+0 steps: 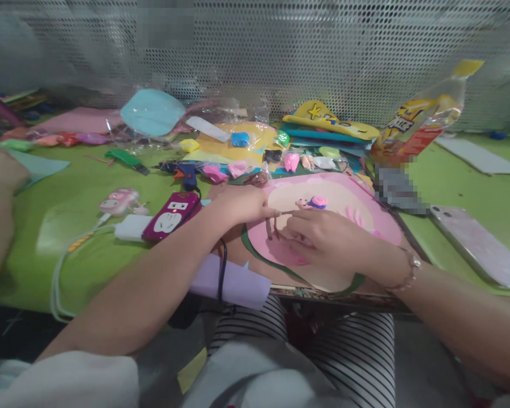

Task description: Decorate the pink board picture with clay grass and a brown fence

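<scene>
My left hand [249, 205] at brown strips [269, 229], right hand [323, 235] close by, whether either is clamped I cannot tell, pink card [386, 209] by the front edge of the bench [79, 173]

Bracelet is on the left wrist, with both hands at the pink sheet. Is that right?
Not quite: the head view shows the bracelet on the right wrist. The left hand and right hand are indeed at the pink sheet.

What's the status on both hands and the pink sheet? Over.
Left hand, right hand: fingers close together over pink sheet. Thin brown strip between them, grip unclear. Nearby obstacle: pink-and-blue piece, just beyond right hand.
</scene>
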A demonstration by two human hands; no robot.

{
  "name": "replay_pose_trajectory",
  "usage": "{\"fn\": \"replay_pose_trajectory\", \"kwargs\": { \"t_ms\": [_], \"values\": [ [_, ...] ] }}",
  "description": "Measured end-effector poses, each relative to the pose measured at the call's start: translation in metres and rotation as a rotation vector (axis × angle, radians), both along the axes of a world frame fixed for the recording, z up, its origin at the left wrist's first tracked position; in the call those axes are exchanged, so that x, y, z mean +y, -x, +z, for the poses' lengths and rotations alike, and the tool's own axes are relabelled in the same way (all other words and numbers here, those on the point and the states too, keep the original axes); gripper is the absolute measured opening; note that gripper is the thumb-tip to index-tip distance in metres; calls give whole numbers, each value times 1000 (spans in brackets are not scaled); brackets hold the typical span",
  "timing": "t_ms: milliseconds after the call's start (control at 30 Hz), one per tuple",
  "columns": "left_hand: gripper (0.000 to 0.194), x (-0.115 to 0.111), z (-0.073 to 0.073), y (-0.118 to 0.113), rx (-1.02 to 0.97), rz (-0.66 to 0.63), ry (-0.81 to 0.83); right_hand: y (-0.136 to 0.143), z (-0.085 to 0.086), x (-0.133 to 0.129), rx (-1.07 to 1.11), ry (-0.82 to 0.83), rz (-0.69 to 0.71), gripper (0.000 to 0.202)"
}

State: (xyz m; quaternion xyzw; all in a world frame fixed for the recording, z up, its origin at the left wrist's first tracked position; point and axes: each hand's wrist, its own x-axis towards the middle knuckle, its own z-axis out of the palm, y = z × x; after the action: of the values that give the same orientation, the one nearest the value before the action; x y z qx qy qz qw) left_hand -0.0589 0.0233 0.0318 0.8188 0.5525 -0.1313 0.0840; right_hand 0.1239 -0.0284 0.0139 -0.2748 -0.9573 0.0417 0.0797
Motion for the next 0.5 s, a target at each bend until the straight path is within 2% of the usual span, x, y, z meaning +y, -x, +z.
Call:
{"fn": "replay_pose_trajectory", "kwargs": {
  "t_ms": [167, 267, 500],
  "values": [
    [58, 0, 2, 3, -29, -42, 41, -10, 8, 5, -36, -59, -71, 28],
    [62, 0, 3, 3, -22, -50, 52, -10, 9, 4, -58, -62, -69, 27],
    [53, 0, 0, 2, -9, -49, 1, -10, 6, 4, -89, -47, -49, 25]
  ]
}}
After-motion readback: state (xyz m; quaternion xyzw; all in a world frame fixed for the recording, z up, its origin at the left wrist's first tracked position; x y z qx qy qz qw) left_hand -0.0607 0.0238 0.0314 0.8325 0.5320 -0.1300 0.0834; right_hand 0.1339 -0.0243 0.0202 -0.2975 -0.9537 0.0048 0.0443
